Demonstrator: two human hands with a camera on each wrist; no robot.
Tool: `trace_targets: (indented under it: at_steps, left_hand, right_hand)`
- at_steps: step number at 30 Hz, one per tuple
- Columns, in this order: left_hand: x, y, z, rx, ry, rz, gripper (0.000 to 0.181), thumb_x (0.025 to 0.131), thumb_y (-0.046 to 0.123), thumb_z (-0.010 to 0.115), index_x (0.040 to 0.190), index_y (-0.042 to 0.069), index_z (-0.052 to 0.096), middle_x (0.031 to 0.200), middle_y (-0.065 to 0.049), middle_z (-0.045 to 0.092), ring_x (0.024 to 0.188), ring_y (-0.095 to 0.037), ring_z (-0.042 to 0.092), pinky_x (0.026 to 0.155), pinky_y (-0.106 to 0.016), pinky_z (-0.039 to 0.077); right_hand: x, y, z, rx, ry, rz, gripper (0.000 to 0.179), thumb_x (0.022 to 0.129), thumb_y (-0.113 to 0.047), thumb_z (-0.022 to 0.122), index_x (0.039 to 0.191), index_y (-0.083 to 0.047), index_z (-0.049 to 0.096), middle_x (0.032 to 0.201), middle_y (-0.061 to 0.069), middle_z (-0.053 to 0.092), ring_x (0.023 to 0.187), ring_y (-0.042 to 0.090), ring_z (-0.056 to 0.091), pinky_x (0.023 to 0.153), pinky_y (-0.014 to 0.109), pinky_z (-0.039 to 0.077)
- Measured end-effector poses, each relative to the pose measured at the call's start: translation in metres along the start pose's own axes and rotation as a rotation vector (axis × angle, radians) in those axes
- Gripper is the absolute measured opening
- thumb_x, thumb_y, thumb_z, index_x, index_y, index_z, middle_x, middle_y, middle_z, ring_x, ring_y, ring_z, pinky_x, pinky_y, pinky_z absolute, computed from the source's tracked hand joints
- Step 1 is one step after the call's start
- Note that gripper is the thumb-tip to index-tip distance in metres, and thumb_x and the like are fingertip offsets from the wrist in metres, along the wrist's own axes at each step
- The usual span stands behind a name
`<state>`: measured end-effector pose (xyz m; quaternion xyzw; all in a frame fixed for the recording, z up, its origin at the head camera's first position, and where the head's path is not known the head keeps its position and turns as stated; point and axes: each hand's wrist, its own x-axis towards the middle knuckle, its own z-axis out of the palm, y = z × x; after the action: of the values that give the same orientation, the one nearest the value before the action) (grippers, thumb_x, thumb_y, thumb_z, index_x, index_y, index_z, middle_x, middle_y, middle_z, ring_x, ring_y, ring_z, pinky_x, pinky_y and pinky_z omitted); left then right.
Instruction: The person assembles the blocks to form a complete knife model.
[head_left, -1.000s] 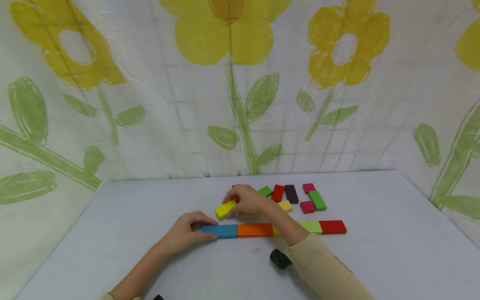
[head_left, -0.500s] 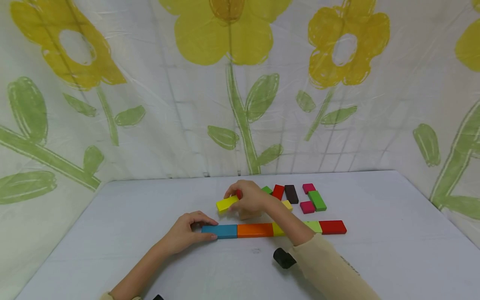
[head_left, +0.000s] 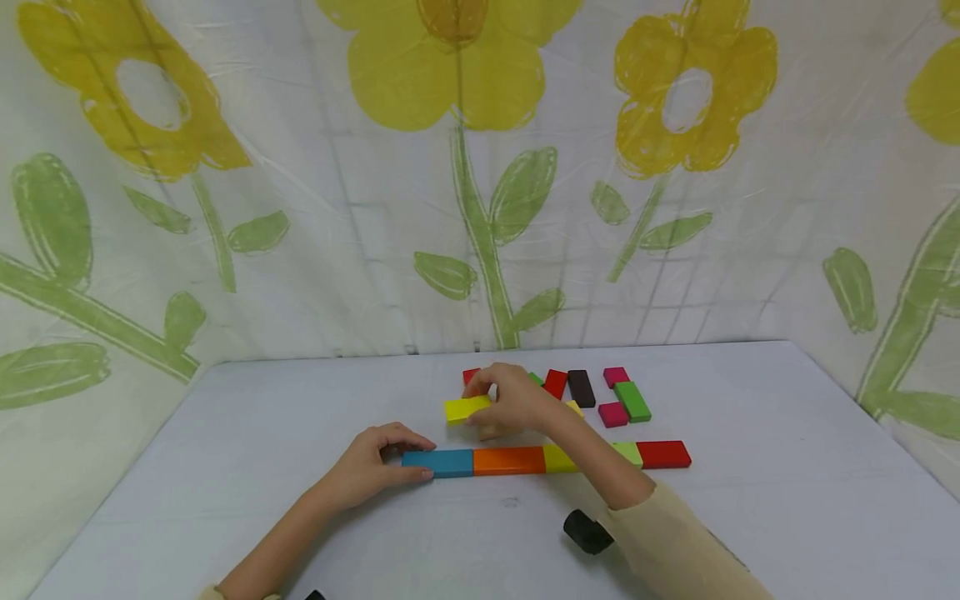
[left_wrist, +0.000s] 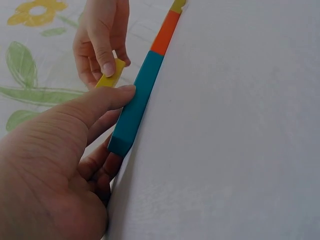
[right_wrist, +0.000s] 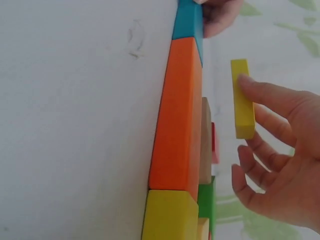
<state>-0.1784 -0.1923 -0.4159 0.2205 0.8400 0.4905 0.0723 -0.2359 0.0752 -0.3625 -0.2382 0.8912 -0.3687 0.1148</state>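
A row of painted wooden blocks runs along the table: blue, orange, yellow-green, light green and red. At the left end, my left hand pinches the blue block, thumb on the near side and fingers on the far side. Behind the row, my right hand holds a yellow block between thumb and fingers, its length roughly along the row. The right forearm hides part of the row in the head view.
Loose blocks lie behind the row: a dark brown one, a green one, pink ones and others in red, tan and cream. A flower-printed white curtain hangs behind the white table.
My right hand has lifted the yellow block, turned it from slanted to nearly parallel with the row, and shifted it a little right. My left hand has stayed on the blue block.
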Motion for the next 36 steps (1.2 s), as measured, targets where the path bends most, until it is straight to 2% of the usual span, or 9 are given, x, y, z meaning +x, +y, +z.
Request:
trace_targets:
  at_steps: [5, 12, 29, 36]
  left_hand:
    - [0.0, 0.0, 0.002, -0.011, 0.012, 0.015, 0.029, 0.09, 0.018, 0.086, 0.116, 0.008, 0.08, 0.108, -0.005, 0.074, 0.097, -0.013, 0.062, 0.083, -0.023, 0.05]
    - [0.0, 0.001, 0.004, 0.007, 0.022, 0.0, 0.027, 0.09, 0.019, 0.086, 0.115, 0.009, 0.08, 0.107, -0.004, 0.074, 0.096, -0.012, 0.061, 0.081, -0.022, 0.05]
    - [0.001, 0.002, 0.004, 0.038, 0.024, -0.03, 0.027, 0.09, 0.021, 0.086, 0.115, 0.011, 0.081, 0.108, -0.002, 0.074, 0.098, -0.014, 0.06, 0.082, -0.023, 0.05]
    - [0.001, 0.001, 0.004, 0.04, 0.023, -0.033, 0.027, 0.09, 0.021, 0.086, 0.114, 0.011, 0.081, 0.109, -0.002, 0.075, 0.099, -0.013, 0.061, 0.082, -0.023, 0.05]
  right_hand:
    - [-0.011, 0.001, 0.003, 0.014, 0.014, 0.037, 0.026, 0.087, -0.021, 0.087, 0.11, -0.016, 0.076, 0.106, -0.001, 0.064, 0.096, 0.02, 0.058, 0.076, 0.029, 0.055]
    - [-0.024, 0.001, 0.003, -0.015, 0.044, -0.039, 0.027, 0.088, -0.02, 0.087, 0.111, -0.011, 0.076, 0.103, 0.002, 0.064, 0.089, 0.017, 0.056, 0.071, 0.026, 0.052]
    - [-0.061, 0.0, 0.001, -0.011, 0.097, 0.002, 0.028, 0.085, -0.024, 0.09, 0.107, -0.015, 0.076, 0.099, -0.001, 0.066, 0.087, 0.017, 0.056, 0.067, 0.023, 0.052]
    - [-0.075, 0.007, -0.001, -0.015, 0.09, -0.026, 0.029, 0.085, -0.024, 0.09, 0.107, -0.013, 0.075, 0.099, -0.002, 0.066, 0.087, 0.016, 0.057, 0.068, 0.023, 0.053]
